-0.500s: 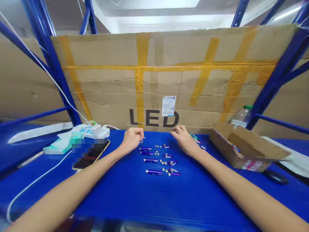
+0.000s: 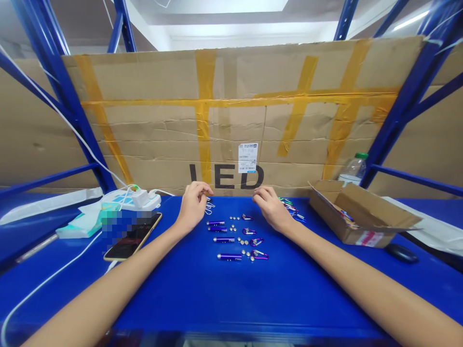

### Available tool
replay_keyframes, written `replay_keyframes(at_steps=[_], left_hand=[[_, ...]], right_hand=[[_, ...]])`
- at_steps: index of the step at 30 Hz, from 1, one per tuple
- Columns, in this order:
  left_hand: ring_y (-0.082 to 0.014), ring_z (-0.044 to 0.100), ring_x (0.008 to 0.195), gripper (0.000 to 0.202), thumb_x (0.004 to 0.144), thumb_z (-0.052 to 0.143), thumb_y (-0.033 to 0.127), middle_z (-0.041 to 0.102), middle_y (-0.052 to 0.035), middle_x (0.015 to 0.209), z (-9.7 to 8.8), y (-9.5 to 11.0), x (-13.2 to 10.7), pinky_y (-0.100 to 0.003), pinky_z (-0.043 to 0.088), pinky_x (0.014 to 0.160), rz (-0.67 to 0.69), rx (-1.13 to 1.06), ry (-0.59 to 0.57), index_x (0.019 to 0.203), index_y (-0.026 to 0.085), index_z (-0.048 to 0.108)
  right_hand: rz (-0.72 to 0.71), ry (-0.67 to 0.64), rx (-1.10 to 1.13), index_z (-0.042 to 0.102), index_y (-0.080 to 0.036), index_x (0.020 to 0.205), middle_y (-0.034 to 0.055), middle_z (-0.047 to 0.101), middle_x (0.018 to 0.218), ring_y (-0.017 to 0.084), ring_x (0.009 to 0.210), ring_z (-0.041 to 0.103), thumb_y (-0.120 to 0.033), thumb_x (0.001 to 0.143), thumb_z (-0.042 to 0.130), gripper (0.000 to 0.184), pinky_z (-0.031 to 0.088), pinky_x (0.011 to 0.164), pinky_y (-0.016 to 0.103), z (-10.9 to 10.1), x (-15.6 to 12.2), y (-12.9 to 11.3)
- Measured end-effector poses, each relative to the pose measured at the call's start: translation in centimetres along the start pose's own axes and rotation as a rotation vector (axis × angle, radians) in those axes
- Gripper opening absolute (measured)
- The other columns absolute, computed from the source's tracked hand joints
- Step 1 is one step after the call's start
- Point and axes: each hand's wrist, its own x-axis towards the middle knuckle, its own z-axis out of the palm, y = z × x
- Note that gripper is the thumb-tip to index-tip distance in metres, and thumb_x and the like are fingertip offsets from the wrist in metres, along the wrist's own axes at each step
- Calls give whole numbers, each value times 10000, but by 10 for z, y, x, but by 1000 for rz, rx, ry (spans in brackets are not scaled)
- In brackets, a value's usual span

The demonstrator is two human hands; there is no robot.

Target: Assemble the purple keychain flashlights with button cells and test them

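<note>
My left hand is over the far left part of the blue table, its fingers bent and apart. Just beside its fingertips lie several pale wire loops, partly covered by the hand. My right hand hovers at the far middle with loosely curled fingers; nothing shows in them. By its wrist is a heap of coloured carabiners, partly hidden. Between the hands several purple pen-shaped flashlights lie in a column. Small button cells sit to their right, then purple carabiners.
An open cardboard box stands right, with a bottle behind it and a black mouse near it. On the left are a phone, a power strip and a cable. A large carton walls off the back.
My left hand has lifted slightly and its fingers have loosened, so more wire loops show. The right hand stays nearly in place. The whole view has shifted a little.
</note>
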Motion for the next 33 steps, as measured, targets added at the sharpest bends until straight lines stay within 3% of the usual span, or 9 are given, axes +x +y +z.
replay_keyframes(at_steps=[4, 10, 14, 20, 25, 29, 33], left_hand=[[-245, 635, 1127, 317, 815, 460, -45, 674, -72, 1136, 2, 0, -1, -390, 495, 973, 56, -8, -11, 774, 199, 658], [-215, 600, 954, 278, 795, 426, -44, 616, -46, 938, -1, 0, 0, -335, 450, 857, 108, -52, 108, 709, 205, 514], [-184, 575, 796, 265, 790, 397, -16, 603, -20, 825, 2, 3, 3, -300, 424, 753, 34, -116, -69, 738, 210, 527], [-151, 569, 595, 243, 643, 414, 35, 617, 15, 588, 5, 15, -2, -281, 407, 658, 48, -114, -382, 533, 198, 557], [-151, 585, 554, 271, 636, 411, 64, 610, 19, 510, 0, 15, -8, -284, 414, 659, -3, -63, -425, 505, 199, 606], [-146, 562, 546, 229, 635, 416, 74, 591, 25, 504, -5, 14, -9, -279, 402, 633, -11, -46, -449, 500, 200, 552], [-155, 567, 578, 232, 688, 417, 66, 614, 19, 561, -9, 11, -9, -285, 400, 632, -24, -13, -446, 552, 203, 546]], right_hand=[[-7, -7, 43, 621, -232, 1006, 136, 646, 1174, 318, 1320, 455, 27, 1011, 380, 353, 544, 1041, 513, 2, 0, -3], [55, 10, 66, 575, -237, 906, 103, 668, 1079, 312, 1241, 477, 39, 994, 402, 338, 500, 1048, 497, 4, -3, -5], [97, -41, 81, 594, -224, 979, 102, 670, 1050, 269, 1013, 555, 46, 961, 405, 329, 526, 891, 396, 5, -8, -6], [128, -102, 94, 608, -214, 964, 101, 701, 984, 266, 894, 592, 80, 798, 396, 398, 483, 816, 376, 0, -19, -8], [204, -100, 136, 618, -219, 1099, 39, 758, 912, 197, 782, 682, 42, 821, 417, 431, 479, 709, 278, -5, -33, -3], [247, -129, 143, 637, -227, 928, 5, 731, 729, 177, 644, 672, 22, 800, 410, 361, 436, 639, 258, -8, -39, 3], [274, -160, 132, 621, -235, 779, 11, 707, 682, 188, 608, 646, -7, 754, 430, 299, 367, 595, 275, -11, -36, 3]])
